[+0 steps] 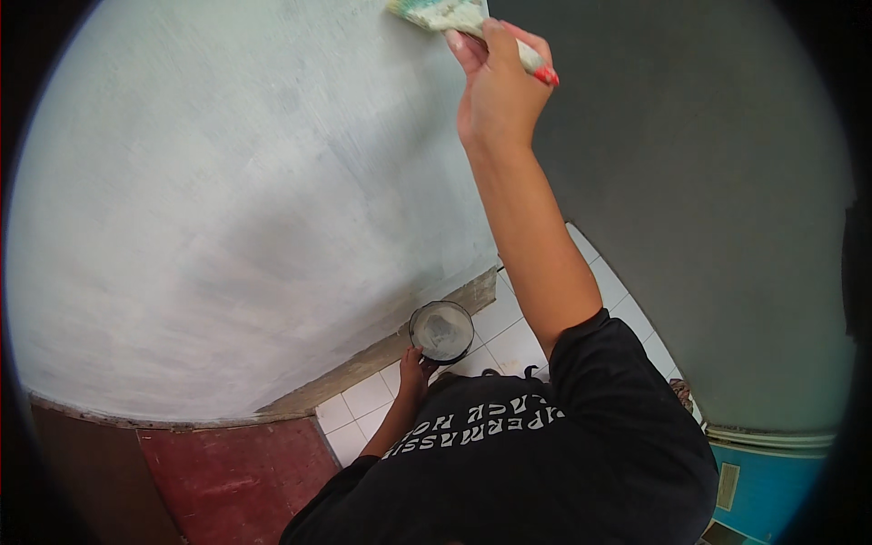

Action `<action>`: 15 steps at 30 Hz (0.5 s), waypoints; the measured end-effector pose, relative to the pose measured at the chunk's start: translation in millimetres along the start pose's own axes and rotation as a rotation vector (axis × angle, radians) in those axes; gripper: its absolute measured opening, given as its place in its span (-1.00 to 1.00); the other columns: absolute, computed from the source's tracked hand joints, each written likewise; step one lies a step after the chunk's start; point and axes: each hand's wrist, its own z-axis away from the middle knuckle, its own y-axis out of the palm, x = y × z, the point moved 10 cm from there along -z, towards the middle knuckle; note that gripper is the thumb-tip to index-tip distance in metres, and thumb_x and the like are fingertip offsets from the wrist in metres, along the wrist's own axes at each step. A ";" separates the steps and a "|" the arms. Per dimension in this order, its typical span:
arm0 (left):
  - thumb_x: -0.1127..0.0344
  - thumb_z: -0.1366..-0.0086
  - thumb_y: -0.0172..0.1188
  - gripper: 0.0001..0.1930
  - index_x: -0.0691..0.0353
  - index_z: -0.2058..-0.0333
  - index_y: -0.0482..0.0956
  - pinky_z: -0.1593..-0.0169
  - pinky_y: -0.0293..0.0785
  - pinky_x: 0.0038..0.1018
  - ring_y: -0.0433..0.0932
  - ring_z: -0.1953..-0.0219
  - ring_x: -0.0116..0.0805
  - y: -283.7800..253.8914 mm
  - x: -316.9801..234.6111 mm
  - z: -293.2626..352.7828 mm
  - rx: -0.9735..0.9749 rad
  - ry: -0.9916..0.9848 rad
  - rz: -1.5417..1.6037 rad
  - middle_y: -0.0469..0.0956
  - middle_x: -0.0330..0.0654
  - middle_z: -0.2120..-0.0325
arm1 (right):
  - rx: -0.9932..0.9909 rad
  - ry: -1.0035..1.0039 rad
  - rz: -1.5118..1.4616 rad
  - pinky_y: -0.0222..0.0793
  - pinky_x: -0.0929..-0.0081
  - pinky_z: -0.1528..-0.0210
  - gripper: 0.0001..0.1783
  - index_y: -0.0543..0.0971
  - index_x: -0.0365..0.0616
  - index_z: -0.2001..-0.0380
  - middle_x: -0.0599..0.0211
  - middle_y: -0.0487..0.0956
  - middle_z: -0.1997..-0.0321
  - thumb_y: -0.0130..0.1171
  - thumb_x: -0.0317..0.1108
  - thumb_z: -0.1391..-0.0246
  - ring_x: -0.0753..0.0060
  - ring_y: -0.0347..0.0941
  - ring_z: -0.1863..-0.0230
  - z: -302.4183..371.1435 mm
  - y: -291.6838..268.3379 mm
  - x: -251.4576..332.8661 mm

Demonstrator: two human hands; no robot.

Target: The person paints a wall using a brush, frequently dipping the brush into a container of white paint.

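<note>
My right arm reaches up, and my right hand (509,86) is closed round the handle of a paintbrush (447,14). The handle is pale with a red end, and the paint-smeared bristles lie at or very near the whitish wall (254,182), at the top of the view. Whether the bristles touch it, I cannot tell. Low in front of me, my left hand (414,367) grips the rim of a round dark bucket (441,332). Greyish-white paint coats the inside of the bucket. Part of the left hand's fingers is hidden against the bucket.
A dark grey wall surface (699,182) stands on the right. White floor tiles (366,397) run below, beside a bare strip (363,368) along the whitish wall's foot. A dark red surface (236,477) lies at lower left, and a blue object (772,490) at lower right.
</note>
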 end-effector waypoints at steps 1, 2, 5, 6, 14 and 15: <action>0.24 -0.27 0.02 -0.71 0.18 0.07 0.30 0.17 0.54 -0.24 0.54 0.15 -0.15 1.9 -3.6 4.1 -0.016 0.010 -0.005 0.41 -0.14 0.17 | -0.014 0.022 0.027 0.59 0.42 0.20 -0.82 0.34 -0.34 0.30 0.11 0.46 0.26 0.10 -0.56 -0.04 0.29 0.53 0.29 2.8 -17.1 -3.7; 0.24 -0.27 0.01 -0.71 0.18 0.07 0.30 0.18 0.54 -0.25 0.54 0.15 -0.16 1.7 -6.7 6.7 -0.032 0.020 -0.011 0.41 -0.15 0.17 | -0.028 0.044 0.055 0.60 0.38 0.15 -0.79 0.34 -0.35 0.26 0.10 0.45 0.23 0.11 -0.57 -0.04 0.22 0.54 0.22 6.7 -37.0 -9.1; 0.24 -0.28 0.00 -0.72 0.19 0.08 0.31 0.21 0.55 -0.26 0.54 0.17 -0.20 -17.1 -1.6 11.3 -0.054 0.021 -0.026 0.42 -0.14 0.17 | -0.105 0.128 0.134 0.58 0.40 0.22 -0.82 0.35 -0.27 0.26 0.12 0.45 0.23 0.09 -0.56 -0.06 0.30 0.51 0.28 39.5 -126.4 -40.5; 0.24 -0.28 0.00 -0.72 0.19 0.08 0.31 0.21 0.55 -0.26 0.54 0.17 -0.20 -18.9 -0.7 14.2 -0.058 0.017 -0.024 0.42 -0.14 0.17 | -0.152 0.161 0.182 0.58 0.41 0.24 -0.83 0.35 -0.25 0.27 0.14 0.46 0.25 0.10 -0.56 -0.07 0.31 0.50 0.31 57.5 -161.4 -49.1; 0.25 -0.29 -0.02 -0.72 0.21 0.07 0.31 0.26 0.56 -0.31 0.57 0.27 -0.21 -23.5 0.0 25.1 -0.052 -0.063 -0.129 0.44 -0.14 0.21 | -0.746 0.435 0.513 0.57 0.42 0.33 -0.88 0.37 -0.20 0.38 0.20 0.51 0.35 0.11 -0.57 -0.05 0.32 0.51 0.41 188.6 -408.7 -113.2; 0.25 -0.29 -0.02 -0.72 0.21 0.07 0.31 0.26 0.56 -0.31 0.57 0.27 -0.21 -22.0 -3.9 26.9 -0.051 -0.062 -0.138 0.44 -0.14 0.21 | -0.751 0.432 0.506 0.57 0.42 0.33 -0.88 0.37 -0.20 0.38 0.20 0.51 0.35 0.11 -0.57 -0.05 0.32 0.51 0.41 186.1 -403.7 -115.7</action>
